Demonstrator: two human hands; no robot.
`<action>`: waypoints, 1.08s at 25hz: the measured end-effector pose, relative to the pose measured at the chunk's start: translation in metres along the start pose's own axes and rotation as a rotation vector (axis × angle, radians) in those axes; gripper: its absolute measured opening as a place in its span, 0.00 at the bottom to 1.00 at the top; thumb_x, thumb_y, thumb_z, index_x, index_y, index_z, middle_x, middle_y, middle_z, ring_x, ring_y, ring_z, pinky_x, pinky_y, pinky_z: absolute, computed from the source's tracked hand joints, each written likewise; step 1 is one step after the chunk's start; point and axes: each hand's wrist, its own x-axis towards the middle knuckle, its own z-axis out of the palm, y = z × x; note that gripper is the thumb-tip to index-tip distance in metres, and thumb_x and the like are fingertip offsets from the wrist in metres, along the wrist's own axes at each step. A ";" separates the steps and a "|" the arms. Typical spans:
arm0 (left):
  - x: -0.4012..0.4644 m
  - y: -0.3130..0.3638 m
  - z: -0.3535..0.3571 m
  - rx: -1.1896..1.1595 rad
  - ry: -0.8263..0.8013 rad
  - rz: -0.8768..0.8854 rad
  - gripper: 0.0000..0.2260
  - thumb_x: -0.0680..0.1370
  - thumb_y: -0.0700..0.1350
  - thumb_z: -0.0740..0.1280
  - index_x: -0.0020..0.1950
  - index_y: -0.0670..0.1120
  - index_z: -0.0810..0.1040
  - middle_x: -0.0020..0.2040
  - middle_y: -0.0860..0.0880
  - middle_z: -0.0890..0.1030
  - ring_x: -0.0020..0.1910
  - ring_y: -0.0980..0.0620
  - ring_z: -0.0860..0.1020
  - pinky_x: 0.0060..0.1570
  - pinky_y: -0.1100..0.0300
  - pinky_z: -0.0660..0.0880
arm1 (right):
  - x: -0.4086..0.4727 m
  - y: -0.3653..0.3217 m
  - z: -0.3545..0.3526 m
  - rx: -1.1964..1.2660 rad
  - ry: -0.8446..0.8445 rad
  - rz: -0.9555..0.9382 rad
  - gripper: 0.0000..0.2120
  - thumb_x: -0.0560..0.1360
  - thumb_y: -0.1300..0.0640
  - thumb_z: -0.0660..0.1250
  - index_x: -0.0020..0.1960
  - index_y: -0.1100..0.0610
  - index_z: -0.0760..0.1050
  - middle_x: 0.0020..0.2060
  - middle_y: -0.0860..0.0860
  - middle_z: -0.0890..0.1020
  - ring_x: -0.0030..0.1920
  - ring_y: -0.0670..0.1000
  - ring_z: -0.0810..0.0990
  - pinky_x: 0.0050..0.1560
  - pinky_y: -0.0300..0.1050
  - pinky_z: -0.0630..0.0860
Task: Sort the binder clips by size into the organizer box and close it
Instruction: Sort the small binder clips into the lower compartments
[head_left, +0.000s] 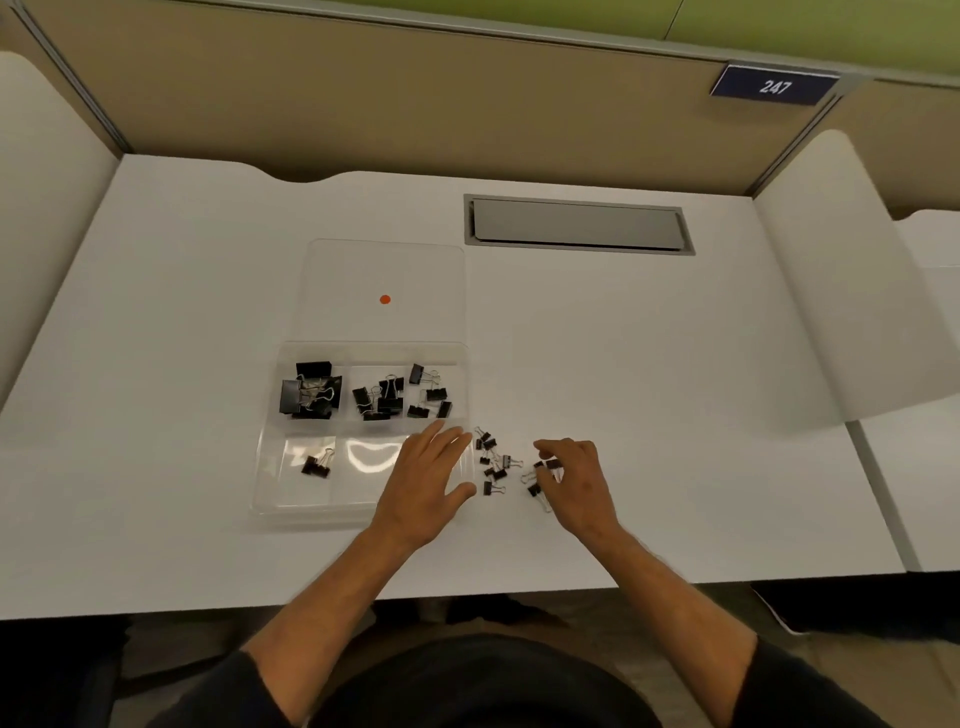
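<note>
Clear plastic organizer box (291, 499) lay open on our white surface (675, 415), mostly sorted; small binder clips (491, 457) waited beside it, our left hand (428, 486) flat with straight fingers, our right hand (576, 480) pinching one.

The left hand (428, 475) covers the organizer box's (270, 488) near right compartment. The right hand's (576, 480) curled fingers hide part of the tiny binder clips (493, 457) beneath; whether they pinch one is unclear.
</note>
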 end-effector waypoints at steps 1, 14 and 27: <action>0.001 0.007 0.005 -0.001 0.002 -0.005 0.29 0.76 0.53 0.71 0.74 0.47 0.68 0.73 0.49 0.70 0.76 0.47 0.60 0.74 0.49 0.57 | 0.001 0.009 -0.005 -0.007 0.001 -0.005 0.16 0.76 0.64 0.67 0.63 0.54 0.77 0.49 0.40 0.76 0.55 0.42 0.68 0.51 0.27 0.68; -0.008 0.041 0.028 0.078 -0.015 -0.099 0.28 0.77 0.53 0.70 0.74 0.49 0.68 0.74 0.51 0.69 0.76 0.49 0.58 0.74 0.53 0.51 | 0.025 0.055 -0.004 -0.351 -0.303 -0.189 0.22 0.74 0.63 0.66 0.67 0.54 0.74 0.55 0.52 0.78 0.56 0.57 0.71 0.49 0.51 0.73; 0.001 0.055 0.035 0.112 -0.037 -0.107 0.25 0.77 0.53 0.70 0.73 0.49 0.70 0.73 0.51 0.70 0.76 0.50 0.57 0.74 0.55 0.50 | 0.036 0.067 -0.002 -0.466 -0.256 -0.242 0.08 0.71 0.60 0.69 0.50 0.56 0.78 0.47 0.51 0.76 0.49 0.56 0.73 0.45 0.49 0.72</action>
